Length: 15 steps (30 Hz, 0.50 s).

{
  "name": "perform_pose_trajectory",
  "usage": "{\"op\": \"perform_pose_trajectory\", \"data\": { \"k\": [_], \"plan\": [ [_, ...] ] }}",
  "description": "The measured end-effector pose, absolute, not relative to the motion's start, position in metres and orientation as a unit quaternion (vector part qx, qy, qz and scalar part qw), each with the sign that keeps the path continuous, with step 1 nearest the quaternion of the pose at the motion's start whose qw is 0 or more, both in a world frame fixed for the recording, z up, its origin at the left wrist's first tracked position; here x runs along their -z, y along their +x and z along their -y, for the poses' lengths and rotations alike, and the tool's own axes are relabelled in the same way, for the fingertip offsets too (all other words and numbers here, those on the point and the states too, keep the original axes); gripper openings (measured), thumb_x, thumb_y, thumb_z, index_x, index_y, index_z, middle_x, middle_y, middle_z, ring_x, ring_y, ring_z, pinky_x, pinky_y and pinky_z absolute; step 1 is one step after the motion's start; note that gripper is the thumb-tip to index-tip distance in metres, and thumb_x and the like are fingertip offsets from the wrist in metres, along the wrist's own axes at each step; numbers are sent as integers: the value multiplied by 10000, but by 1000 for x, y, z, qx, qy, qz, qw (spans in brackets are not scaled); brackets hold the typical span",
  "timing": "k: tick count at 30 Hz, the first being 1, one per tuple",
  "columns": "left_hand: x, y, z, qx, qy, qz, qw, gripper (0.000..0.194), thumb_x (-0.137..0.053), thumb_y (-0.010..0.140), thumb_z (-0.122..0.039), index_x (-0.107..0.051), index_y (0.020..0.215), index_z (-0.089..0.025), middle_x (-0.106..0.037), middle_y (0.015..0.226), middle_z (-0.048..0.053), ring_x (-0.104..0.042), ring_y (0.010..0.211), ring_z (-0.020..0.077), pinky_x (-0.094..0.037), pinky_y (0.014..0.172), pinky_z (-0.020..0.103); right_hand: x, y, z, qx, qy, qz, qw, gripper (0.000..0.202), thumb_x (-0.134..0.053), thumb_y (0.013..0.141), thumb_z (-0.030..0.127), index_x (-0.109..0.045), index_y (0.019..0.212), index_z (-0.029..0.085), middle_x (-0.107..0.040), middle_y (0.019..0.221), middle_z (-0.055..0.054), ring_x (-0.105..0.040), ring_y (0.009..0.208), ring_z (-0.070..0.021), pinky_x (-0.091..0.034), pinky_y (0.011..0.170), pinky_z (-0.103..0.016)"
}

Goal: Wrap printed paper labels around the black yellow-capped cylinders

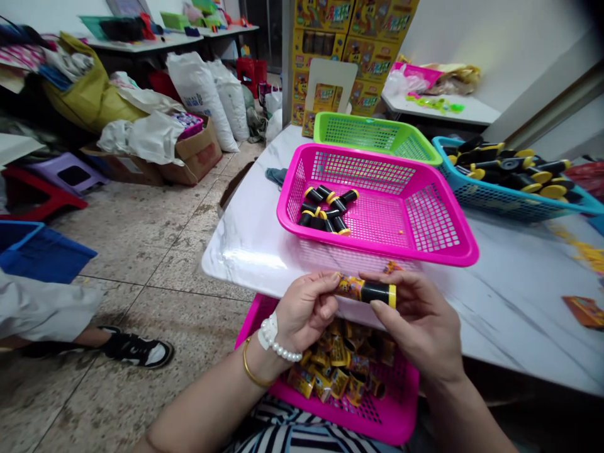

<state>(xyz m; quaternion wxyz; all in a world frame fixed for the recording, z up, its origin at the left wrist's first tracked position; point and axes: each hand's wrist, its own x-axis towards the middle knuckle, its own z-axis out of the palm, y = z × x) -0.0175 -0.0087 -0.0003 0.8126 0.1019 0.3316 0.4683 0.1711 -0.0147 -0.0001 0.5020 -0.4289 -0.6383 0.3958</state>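
My left hand (309, 308) pinches a printed yellow-orange sleeve (350, 287) by its left end. My right hand (418, 314) grips a small black tube with a yellow rim (377, 292), its thumb below and fingers behind. Sleeve and tube line up end to end; whether the tube's end sits inside the sleeve I cannot tell. Under my hands, a pink basket (401, 402) on my lap holds many printed sleeves (340, 377). Just beyond, another pink basket (453, 248) on the table contains several black tubes with yellow rims (330, 207) in its left part.
A green basket (377, 129) stands behind the pink one. To the right, a blue basket (519, 207) is heaped with black-and-yellow tubes. Printed cartons (372, 56) are stacked at the back of the marble-patterned table (245, 251). At left, another person's shoe (136, 349) rests on the floor.
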Motion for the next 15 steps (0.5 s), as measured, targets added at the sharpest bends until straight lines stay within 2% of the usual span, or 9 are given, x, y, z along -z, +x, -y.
{"op": "perform_pose_trajectory", "data": {
  "k": [2, 4, 7, 11, 13, 15],
  "plan": [
    [1, -16, 11, -475, 123, -345, 800, 298, -859, 697, -281, -645, 806, -105, -636, 627, -13, -365, 321, -11, -134, 301, 129, 1, 171, 13, -379, -432, 648, 500, 299, -779, 839, 173, -629, 1088, 241, -786, 1113, -74, -779, 971, -205, -650, 852, -316],
    [1, -15, 16, -482, 154, -372, 779, 330, -865, 717, -335, -669, 840, -100, -581, 551, -37, -367, 338, -1, -135, 313, 120, 2, 171, 14, -341, -446, 652, 510, 322, -811, 812, 177, -662, 1090, 243, -780, 1074, -60, -771, 948, -198, -646, 854, -314],
    [-1, -15, 23, -513, 195, -414, 726, 375, -857, 758, -382, -694, 934, -95, -494, 494, -78, -376, 392, 7, -201, 350, 96, 6, 170, 17, -292, -457, 631, 555, 364, -861, 759, 180, -696, 1075, 251, -761, 1012, -32, -753, 880, -180, -645, 809, -297],
    [-4, -23, 23, -497, 263, -395, 726, 615, -880, 738, -426, -627, 1233, -162, -645, 714, -23, -540, 505, 60, -300, 364, 120, 13, 168, 24, -321, -431, 619, 573, 423, -872, 743, 157, -707, 1115, 272, -743, 1030, -23, -742, 906, -181, -641, 839, -311],
    [-3, -29, 20, -433, 321, -366, 758, 552, -852, 767, -456, -648, 1178, -150, -658, 700, -7, -541, 483, 67, -317, 361, 135, 15, 170, 26, -337, -416, 638, 554, 436, -846, 776, 153, -708, 1168, 286, -724, 1105, -43, -722, 1013, -203, -629, 887, -336],
    [0, -33, 18, -394, 358, -362, 765, 418, -827, 796, -444, -679, 1030, -132, -637, 631, -18, -484, 428, 44, -327, 368, 135, 15, 174, 27, -338, -412, 672, 515, 428, -801, 827, 161, -708, 1222, 298, -687, 1192, -68, -679, 1116, -225, -615, 910, -355]
  ]
}}
